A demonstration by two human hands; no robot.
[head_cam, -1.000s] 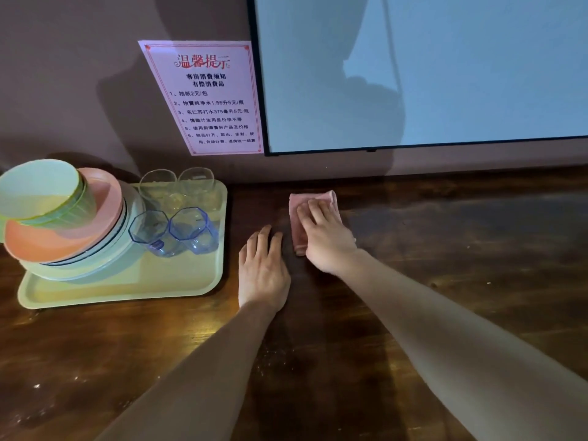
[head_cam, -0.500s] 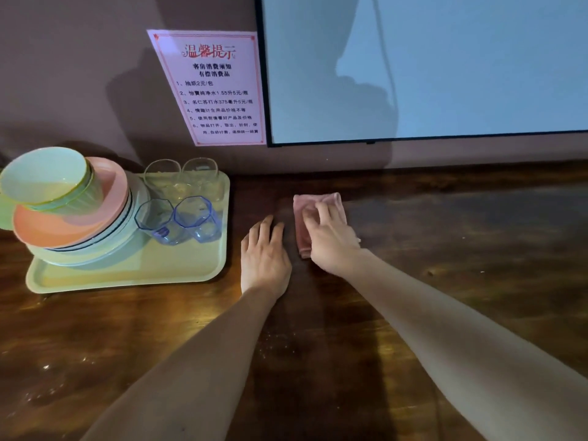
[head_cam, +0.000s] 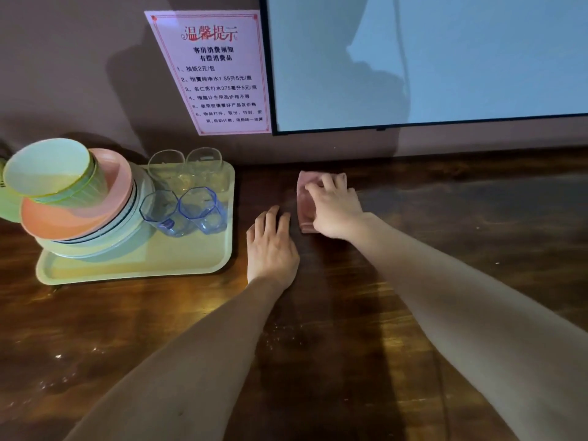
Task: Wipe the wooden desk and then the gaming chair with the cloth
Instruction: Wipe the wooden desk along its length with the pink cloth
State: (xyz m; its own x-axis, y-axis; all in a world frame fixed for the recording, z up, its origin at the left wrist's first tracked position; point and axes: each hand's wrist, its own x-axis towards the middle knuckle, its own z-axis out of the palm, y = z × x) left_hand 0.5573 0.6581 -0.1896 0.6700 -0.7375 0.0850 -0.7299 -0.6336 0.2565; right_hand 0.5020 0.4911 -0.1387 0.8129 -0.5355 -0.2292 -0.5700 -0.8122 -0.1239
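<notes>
I'm pressing the folded pink cloth (head_cam: 304, 203) onto the wooden desk (head_cam: 445, 237) with my right hand (head_cam: 334, 210).

The cloth is lying near the desk's back edge, below the lower left corner of the screen (head_cam: 445, 58). My right fingers are lying fairly straight over it, and its left strip is showing past them. My left hand (head_cam: 272, 246) is resting flat and empty on the wood just beside the cloth, nearer me, between it and the yellow tray (head_cam: 133, 268) of dishes.
</notes>
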